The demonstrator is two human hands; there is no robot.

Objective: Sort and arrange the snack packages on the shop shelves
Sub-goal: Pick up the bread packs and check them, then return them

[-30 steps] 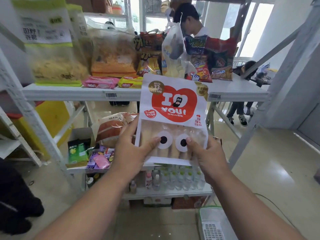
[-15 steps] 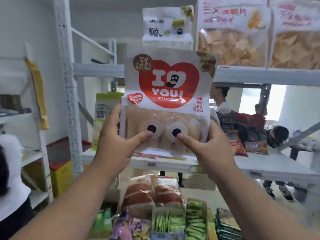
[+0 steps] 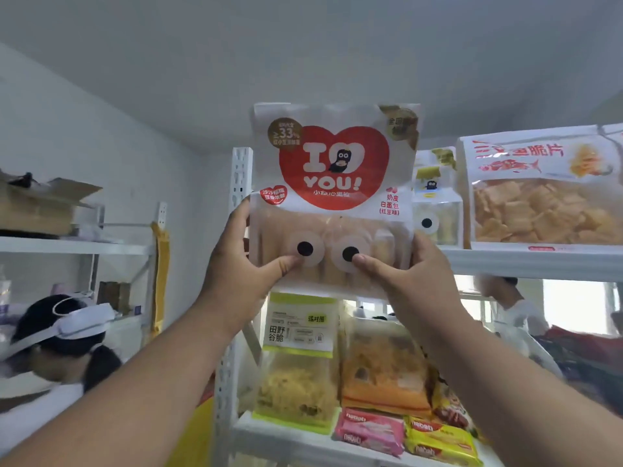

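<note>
I hold a white bread package (image 3: 333,170) with a red heart reading "I YOU!" and two cartoon eyes upright in front of the top shelf (image 3: 539,262). My left hand (image 3: 242,261) grips its lower left side, thumb near one eye. My right hand (image 3: 408,281) grips its lower right side, thumb on the other eye. A second package of the same kind (image 3: 435,200) stands on the top shelf just behind it to the right. Beside that stands a large bag of crisps (image 3: 539,187).
The shelf below carries a green-labelled cereal bag (image 3: 296,362), an orange bag (image 3: 384,369), a pink wafer pack (image 3: 371,429) and a yellow one (image 3: 438,439). A white upright post (image 3: 241,176) stands at left. A person wearing a headset (image 3: 64,335) is at lower left, another person (image 3: 512,308) at right.
Both hands have lifted the bread package from the middle shelf's height to the top shelf, and my view has tilted upward with it. The grip is unchanged.
</note>
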